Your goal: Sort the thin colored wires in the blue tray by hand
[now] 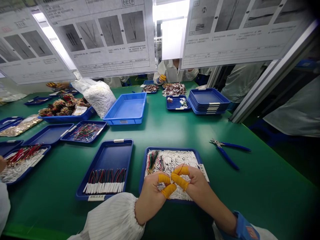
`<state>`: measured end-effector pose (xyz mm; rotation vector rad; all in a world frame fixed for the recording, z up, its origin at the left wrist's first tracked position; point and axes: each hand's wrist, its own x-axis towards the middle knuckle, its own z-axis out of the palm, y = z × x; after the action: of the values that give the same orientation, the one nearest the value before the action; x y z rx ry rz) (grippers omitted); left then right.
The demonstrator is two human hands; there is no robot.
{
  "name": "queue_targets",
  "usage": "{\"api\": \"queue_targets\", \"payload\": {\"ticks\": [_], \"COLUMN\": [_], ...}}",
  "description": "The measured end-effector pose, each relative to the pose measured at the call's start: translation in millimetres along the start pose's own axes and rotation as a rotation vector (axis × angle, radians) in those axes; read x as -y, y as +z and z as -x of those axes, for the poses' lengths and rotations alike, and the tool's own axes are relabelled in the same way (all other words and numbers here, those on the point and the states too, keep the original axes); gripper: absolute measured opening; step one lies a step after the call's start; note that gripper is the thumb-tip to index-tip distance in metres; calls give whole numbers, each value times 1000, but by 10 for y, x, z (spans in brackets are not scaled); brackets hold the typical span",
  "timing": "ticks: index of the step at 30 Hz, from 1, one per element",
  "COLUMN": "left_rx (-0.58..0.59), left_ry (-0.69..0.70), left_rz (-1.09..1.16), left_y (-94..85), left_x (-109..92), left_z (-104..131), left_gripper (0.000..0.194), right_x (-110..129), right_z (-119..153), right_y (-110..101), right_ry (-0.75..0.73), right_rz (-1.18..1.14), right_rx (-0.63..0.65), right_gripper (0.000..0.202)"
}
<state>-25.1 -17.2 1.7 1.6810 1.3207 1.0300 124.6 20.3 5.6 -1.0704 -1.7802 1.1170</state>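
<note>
My left hand and my right hand, with yellow finger cots on thumbs and fingers, meet fingertip to fingertip over a blue tray. The left pinches a small white tube. Between the right fingertips are thin wires, one of them red; their ends are partly hidden. Many loose white tubes fill the tray below, and a bundle of coloured wires lies at its left side. Left of it, another blue tray holds a row of wires with white tubes on their ends.
Blue-handled pliers lie open at right. Behind are a stack of blue trays, a light blue bin and a bulging plastic bag. A tray of mixed wires sits left. A co-worker sits opposite; instruction sheets hang above.
</note>
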Motion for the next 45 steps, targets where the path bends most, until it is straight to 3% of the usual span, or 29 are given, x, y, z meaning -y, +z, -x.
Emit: {"api": "queue_targets", "payload": {"ticks": [7, 16, 25, 29, 35, 45], "left_rx": [-12, 39, 300, 217, 56, 41], "left_ry": [56, 17, -237, -209, 60, 73], "left_rz": [-33, 71, 528, 416, 75, 8], "left_y": [25, -26, -49, -13, -3, 5], "left_x": [0, -26, 39, -3, -30, -38], "left_z": [0, -8, -29, -33, -17, 7], "left_gripper": [15, 18, 22, 17, 24, 8], "right_x": [-4, 10, 98, 83, 20, 24], "right_z": [2, 4, 30, 45, 15, 35], "right_y": [10, -2, -21, -5, 19, 18], "right_ry": [21, 20, -23, -53, -74, 27], "right_rz": [-206, -225, -253, -164, -149, -145], "right_rx": [73, 71, 5, -32, -61, 36], "right_gripper": [11, 12, 4, 8, 6, 5]}}
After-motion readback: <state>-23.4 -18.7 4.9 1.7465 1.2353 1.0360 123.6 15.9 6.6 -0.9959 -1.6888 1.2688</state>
